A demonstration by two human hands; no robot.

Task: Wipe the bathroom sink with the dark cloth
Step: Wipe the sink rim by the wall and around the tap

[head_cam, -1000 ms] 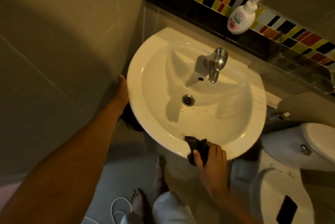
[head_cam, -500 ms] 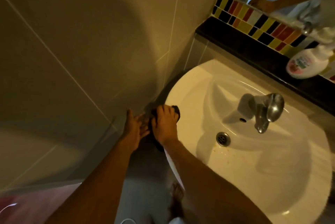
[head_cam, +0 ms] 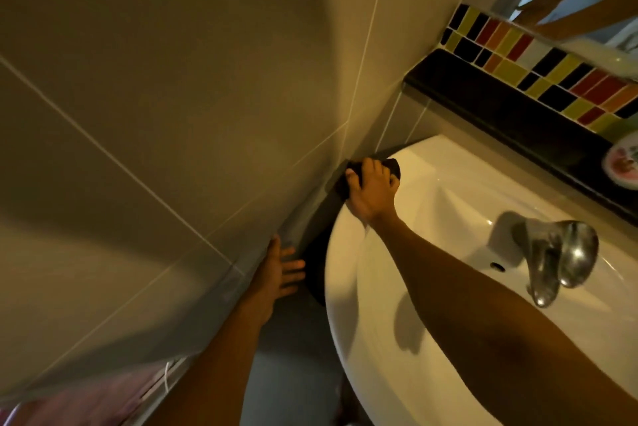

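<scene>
Head view: the right hand (head_cam: 371, 189) has slid the dark cloth (head_cam: 393, 167) farther along the sink (head_cam: 348, 273) rim toward the back corner, fingers clamped on it. The left hand (head_cam: 279, 270), fingers spread, has dropped away beside the wall. The soap bottle (head_cam: 623, 163) is cut off.

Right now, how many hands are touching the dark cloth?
1. The right hand presses the dark cloth on the sink rim near the wall corner. The left hand is open below, beside the sink, apart from the cloth.

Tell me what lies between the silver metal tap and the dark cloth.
Head view: only bare white ceramic sink between silver metal tap and dark cloth.
</scene>
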